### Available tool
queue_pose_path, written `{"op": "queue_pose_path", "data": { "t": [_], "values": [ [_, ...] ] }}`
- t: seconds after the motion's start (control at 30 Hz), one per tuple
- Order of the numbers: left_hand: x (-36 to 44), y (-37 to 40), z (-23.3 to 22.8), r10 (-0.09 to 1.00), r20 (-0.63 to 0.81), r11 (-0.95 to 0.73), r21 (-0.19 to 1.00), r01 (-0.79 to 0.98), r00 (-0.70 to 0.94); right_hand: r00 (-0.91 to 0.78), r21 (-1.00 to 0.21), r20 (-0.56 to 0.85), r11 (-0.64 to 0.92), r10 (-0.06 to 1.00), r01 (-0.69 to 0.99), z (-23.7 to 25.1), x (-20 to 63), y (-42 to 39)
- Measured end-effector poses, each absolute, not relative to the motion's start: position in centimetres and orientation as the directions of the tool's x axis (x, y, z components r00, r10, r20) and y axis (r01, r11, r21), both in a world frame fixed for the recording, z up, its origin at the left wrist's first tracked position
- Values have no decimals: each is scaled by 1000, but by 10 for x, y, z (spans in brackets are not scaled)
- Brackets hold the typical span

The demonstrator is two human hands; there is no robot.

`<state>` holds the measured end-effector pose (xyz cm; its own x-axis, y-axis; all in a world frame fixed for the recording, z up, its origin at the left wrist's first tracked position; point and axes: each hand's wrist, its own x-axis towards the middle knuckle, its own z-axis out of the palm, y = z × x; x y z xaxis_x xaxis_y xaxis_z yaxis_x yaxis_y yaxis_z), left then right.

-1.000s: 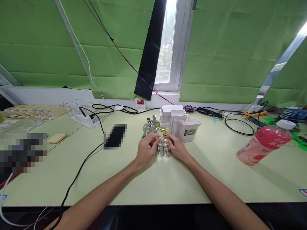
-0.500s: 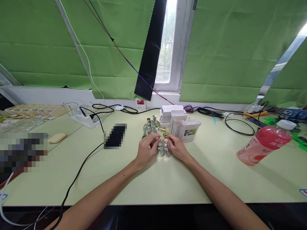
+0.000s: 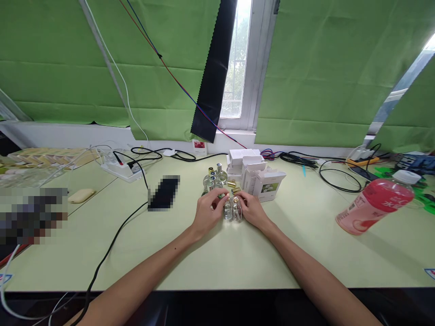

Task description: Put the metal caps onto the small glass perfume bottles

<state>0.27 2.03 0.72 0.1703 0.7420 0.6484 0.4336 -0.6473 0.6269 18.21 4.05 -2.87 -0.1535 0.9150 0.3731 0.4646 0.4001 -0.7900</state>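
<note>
Two clear glass perfume bottles stand side by side on the table, almost touching: a left perfume bottle [image 3: 228, 212] and a right perfume bottle [image 3: 237, 211] with a gold-coloured neck. My left hand [image 3: 208, 211] is closed at the left one, thumb and fingertips at its top. My right hand [image 3: 253, 210] grips the right one from its side, its fingers partly hidden. Just behind my hands, gold caps [image 3: 231, 184] lie on the table. Several more perfume bottles [image 3: 213, 177] with silver or gold tops are grouped behind my left hand.
Small white boxes [image 3: 270, 184] stand behind my right hand, some with open flaps. A pink drink bottle [image 3: 375, 201] stands far right. To the left are a blurred dark phone-like object [image 3: 164, 193], a black cable [image 3: 117, 233] and a power strip [image 3: 122, 170].
</note>
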Motion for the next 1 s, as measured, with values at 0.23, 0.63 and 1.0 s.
{"op": "queue_pose_path", "data": {
  "t": [0.23, 0.63, 1.0],
  "values": [
    [4, 21, 7, 740, 650, -663, 663, 348, 170, -152, -794, 369, 396, 917, 461, -29, 182, 41],
    [1, 25, 7, 741, 643, -669, 685, 289, 194, -149, -781, 363, 387, 920, 491, -25, 181, 39],
    [-1, 27, 4, 633, 736, -768, 558, 315, 239, -157, -785, 365, 394, 918, 479, -26, 182, 39]
  ]
}}
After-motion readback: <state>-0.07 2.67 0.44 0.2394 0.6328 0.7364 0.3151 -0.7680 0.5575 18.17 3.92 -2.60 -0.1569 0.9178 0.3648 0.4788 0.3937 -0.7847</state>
